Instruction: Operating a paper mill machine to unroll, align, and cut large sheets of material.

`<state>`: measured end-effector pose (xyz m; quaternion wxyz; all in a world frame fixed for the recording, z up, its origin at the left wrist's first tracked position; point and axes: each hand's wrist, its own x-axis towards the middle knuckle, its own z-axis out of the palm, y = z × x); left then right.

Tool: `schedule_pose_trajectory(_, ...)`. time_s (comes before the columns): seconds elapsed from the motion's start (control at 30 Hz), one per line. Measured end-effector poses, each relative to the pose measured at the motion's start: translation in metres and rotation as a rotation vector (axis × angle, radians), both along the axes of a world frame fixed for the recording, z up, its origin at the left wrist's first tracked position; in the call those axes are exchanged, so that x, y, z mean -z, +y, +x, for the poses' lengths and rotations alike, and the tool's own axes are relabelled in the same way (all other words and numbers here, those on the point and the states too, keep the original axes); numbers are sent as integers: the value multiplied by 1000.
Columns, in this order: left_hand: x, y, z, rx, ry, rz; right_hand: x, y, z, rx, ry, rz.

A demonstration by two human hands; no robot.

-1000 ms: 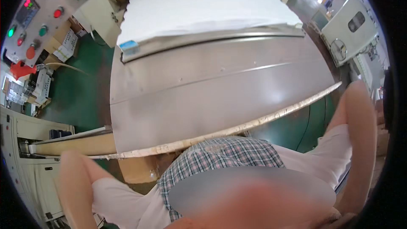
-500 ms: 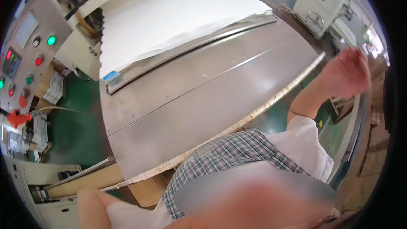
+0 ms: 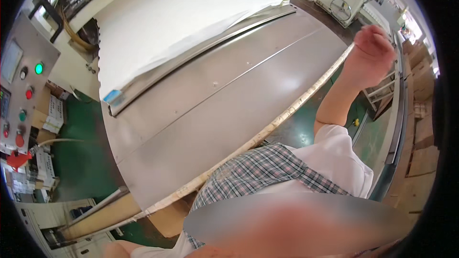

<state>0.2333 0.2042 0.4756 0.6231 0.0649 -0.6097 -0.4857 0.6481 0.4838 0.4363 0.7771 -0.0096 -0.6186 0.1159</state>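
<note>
My right hand (image 3: 373, 50) is raised at the right, by the far right end of the metal table (image 3: 210, 129). Its fingers look curled inward, and nothing shows in them. Only a bit of my left arm (image 3: 119, 249) appears at the lower left edge; the hand itself is out of the picture. A wide sheet of white material (image 3: 181, 24) lies over the back of the table. Along its near edge rests a long metal bar (image 3: 210, 57), with a blue piece (image 3: 113, 97) at the left end.
A pale, worn strip (image 3: 267, 129) runs along the table's front edge, close to my checked apron (image 3: 253, 167). On the left stands a control panel (image 3: 26, 76) with lit buttons. A white machine with a handwheel (image 3: 340, 9) is far right; cartons (image 3: 423, 114) stack along the right side.
My whole view has shifted, so the table sits further left. The right hand appears a little higher and further left. My left arm has mostly dropped out at the lower edge.
</note>
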Motion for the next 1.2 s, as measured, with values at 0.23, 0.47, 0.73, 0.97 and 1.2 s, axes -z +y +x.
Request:
schedule_pose_trajectory(0.23, 8, 11, -24, 520, 224, 38, 15, 27, 5, 113, 81, -179)
schedule_pose_trajectory(0.47, 63, -30, -81, 830, 375, 12, 56, 93, -27, 20, 29, -518)
schedule_pose_trajectory(0.73, 98, 38, 19, 1842, 982, -379, 166, 177, -70, 191, -339, -994)
schedule_pose_trajectory(0.97, 48, 73, 45, 1460, 1553, 595, 352, 263, -58, 980, -879, -1015)
schedule_pose_trajectory(1.2, 83, 83, 16, 1754, 1351, 199, 394, 192, -90, 1253, -1037, -1197)
